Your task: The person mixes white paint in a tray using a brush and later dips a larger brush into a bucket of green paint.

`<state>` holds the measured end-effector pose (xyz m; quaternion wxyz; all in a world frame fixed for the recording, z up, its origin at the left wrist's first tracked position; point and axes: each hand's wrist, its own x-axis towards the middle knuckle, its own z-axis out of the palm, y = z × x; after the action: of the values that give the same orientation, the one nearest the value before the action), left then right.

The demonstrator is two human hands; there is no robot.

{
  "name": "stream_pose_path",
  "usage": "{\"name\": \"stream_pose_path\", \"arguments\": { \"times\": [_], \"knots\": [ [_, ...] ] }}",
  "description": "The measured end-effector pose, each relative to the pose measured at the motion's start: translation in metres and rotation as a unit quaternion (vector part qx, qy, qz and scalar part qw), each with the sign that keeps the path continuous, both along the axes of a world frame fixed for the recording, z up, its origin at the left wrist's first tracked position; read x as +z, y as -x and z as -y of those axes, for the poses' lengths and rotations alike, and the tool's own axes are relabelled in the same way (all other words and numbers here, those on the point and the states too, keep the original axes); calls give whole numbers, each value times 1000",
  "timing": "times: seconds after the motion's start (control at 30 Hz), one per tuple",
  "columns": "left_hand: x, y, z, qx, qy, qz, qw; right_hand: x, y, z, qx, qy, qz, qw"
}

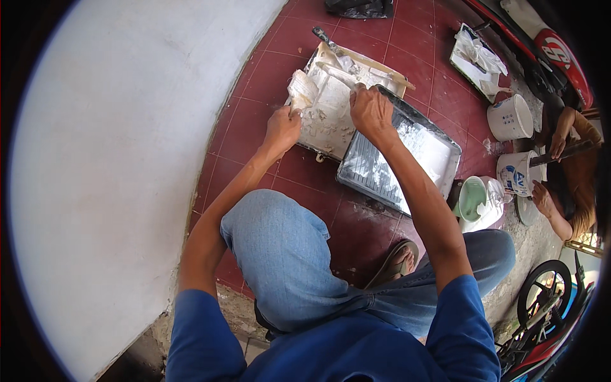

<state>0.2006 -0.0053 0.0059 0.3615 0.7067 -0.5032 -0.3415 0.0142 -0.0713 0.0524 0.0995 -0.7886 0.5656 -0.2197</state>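
My left hand [282,132] is closed on a broad, flat scraper [302,90] caked with cream-white paste. It is held over the left side of a shallow box [331,145] smeared with the same paste. My right hand [372,109] is closed around the near end of a long, pale, paste-coated tool [336,74]; its exact kind is unclear. That tool slants across the box toward the scraper. A putty knife [327,39] with a dark handle rests on the far edge. Under my right forearm, a black paint tray [369,173] holds white paint and overlaps the box's right side.
A white wall [127,159] rises at left above red floor tiles [235,137]. At right stand a green-lined container [471,198], two white buckets [510,119] and another tray [468,60] with crumpled plastic. Another person's hands [543,198] are by the nearer bucket. Motorcycles [547,299] stand farther right.
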Motion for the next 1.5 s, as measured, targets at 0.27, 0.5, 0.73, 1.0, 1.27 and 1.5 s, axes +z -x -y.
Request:
{"name": "stream_pose_path", "arguments": {
  "times": [0.27, 0.5, 0.73, 1.0, 1.27, 1.5],
  "knots": [
    [10, -15, -20, 33, -24, -13, 999, -29, 6, 1, -16, 6, 0, 1000],
    [-5, -6, -11, 40, -18, -15, 999, -28, -16, -36, -3, -114, 8, 993],
    [-10, 0, -12, 29, -52, -11, 998, -17, -46, -74, 46, -70, -66, 994],
    [-1, 17, -24, -12, -104, -241, 965, -20, -20, -48, 85, -65, -36, 994],
    [10, 15, -26, -46, -122, -246, 960, -21, -10, -9, 90, -114, -59, 988],
    [11, 16, -20, 26, -129, -244, 961, -32, 6, -1, 8, -75, 30, 997]
  ]
}}
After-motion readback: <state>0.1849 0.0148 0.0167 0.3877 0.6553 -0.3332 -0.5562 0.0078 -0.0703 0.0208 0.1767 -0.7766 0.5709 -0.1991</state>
